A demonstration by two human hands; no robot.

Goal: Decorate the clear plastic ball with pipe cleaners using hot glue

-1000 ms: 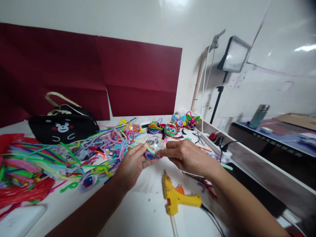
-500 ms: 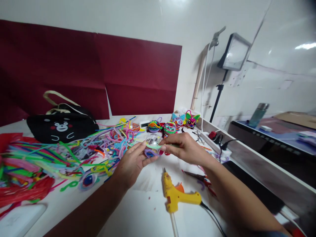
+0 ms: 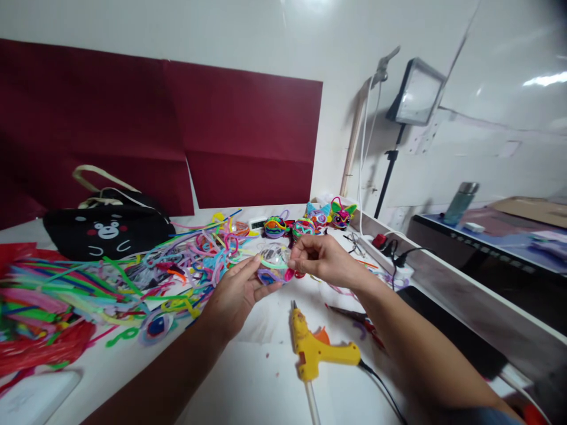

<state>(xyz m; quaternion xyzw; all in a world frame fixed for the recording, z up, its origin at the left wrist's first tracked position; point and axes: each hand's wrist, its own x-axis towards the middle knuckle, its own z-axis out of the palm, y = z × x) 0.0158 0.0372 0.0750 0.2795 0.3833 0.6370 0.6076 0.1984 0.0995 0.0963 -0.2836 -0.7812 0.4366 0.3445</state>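
Between the fingertips of my left hand (image 3: pixel 237 295) is a transparent ball (image 3: pixel 275 255), its lower part wrapped in coloured pipe cleaners, purple and blue among them. A pale green pipe cleaner (image 3: pixel 273 267) runs across its middle. My right hand (image 3: pixel 325 260) pinches at the ball's right side, thumb and forefinger together at the green strip's end. How much of the strip the fingers cover is hidden. Below the hands, a yellow hot glue gun (image 3: pixel 312 348) lies on the white table, nozzle pointing away from me.
Loose pipe cleaners (image 3: pixel 199 265) are heaped at left, beside a red plastic bag (image 3: pixel 66 345) and a black bag (image 3: pixel 110 233). Decorated balls (image 3: pixel 341 213) stand at the back. Pliers-like tool (image 3: pixel 349 314), a power strip (image 3: pixel 398 268) and a black flat device (image 3: pixel 452 330) lie right.
My right hand's fingers have shifted slightly and curled in more at the ball's right side. The green strip now lies closer along the ball. My left hand keeps its hold.
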